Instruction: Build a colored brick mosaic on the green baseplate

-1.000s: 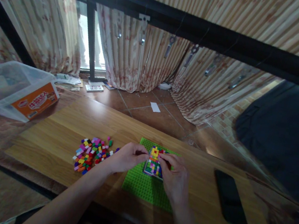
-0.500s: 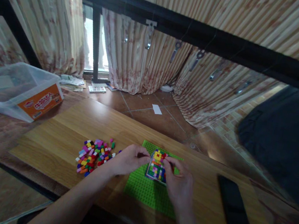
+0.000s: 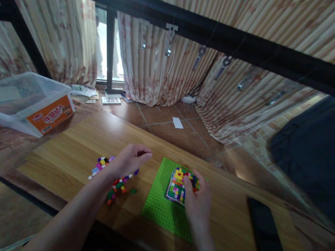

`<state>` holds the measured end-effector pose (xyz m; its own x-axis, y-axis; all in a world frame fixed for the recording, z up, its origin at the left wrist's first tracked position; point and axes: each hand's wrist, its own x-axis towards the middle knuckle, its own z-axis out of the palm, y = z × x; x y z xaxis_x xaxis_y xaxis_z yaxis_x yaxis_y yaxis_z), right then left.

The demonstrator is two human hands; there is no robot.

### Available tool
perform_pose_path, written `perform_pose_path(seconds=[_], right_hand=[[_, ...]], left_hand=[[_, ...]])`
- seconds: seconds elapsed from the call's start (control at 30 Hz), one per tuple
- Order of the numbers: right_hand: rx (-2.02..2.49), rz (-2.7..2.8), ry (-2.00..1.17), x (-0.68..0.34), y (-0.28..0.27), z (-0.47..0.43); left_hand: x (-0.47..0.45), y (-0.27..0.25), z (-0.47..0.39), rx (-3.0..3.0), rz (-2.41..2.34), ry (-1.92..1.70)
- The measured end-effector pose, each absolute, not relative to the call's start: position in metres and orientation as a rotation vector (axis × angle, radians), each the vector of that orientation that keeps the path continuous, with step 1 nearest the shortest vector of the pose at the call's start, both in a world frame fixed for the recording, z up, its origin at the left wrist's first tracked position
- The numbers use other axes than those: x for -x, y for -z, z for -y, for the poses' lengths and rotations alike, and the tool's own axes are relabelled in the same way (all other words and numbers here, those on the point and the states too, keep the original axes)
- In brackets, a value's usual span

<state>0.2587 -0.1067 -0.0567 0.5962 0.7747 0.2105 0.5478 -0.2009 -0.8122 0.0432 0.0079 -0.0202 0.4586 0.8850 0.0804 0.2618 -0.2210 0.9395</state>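
A small block of multicoloured toy bricks (image 3: 176,185), with a yellow patch near its far left corner, sits on the green studded baseplate (image 3: 156,209). My right hand (image 3: 200,197) grips the block's right side, thumb on top and fingers curled round the far edge, covering part of it. Off to the left of the baseplate, my left hand (image 3: 132,161) hovers over the loose brick pile (image 3: 119,186) with its fingers curled together. Whatever those fingers may hold is hidden. Hand and forearm cover much of the pile.
The wooden table (image 3: 81,141) carries a black phone (image 3: 268,234) at its right. Beyond its left end stands a clear plastic bin (image 3: 20,101) with an orange label. A black rail (image 3: 185,21) crosses above, with curtains (image 3: 163,73) behind.
My left hand has left the brick block and moved left over the loose pile. My right hand keeps its place at the block. Some loose bricks now lie spread nearer the front edge.
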Motion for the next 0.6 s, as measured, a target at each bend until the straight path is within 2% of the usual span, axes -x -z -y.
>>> perform_pose_path(seconds=[0.27,0.43,0.6], right_hand=[[1.863,0.941,-0.482,-0.26,0.056,0.107],[1.874,0.919,-0.483,-0.262,0.057,0.108],[1.878,0.937,-0.456,-0.261,0.057,0.107]], left_hand=[[-0.013,0.022,-0.022,-1.832,-1.273,-0.803],[0.005,0.016,-0.023,-1.899,-1.66,-0.552],[0.012,0.012,-0.017,-1.969,-1.733,-0.303]])
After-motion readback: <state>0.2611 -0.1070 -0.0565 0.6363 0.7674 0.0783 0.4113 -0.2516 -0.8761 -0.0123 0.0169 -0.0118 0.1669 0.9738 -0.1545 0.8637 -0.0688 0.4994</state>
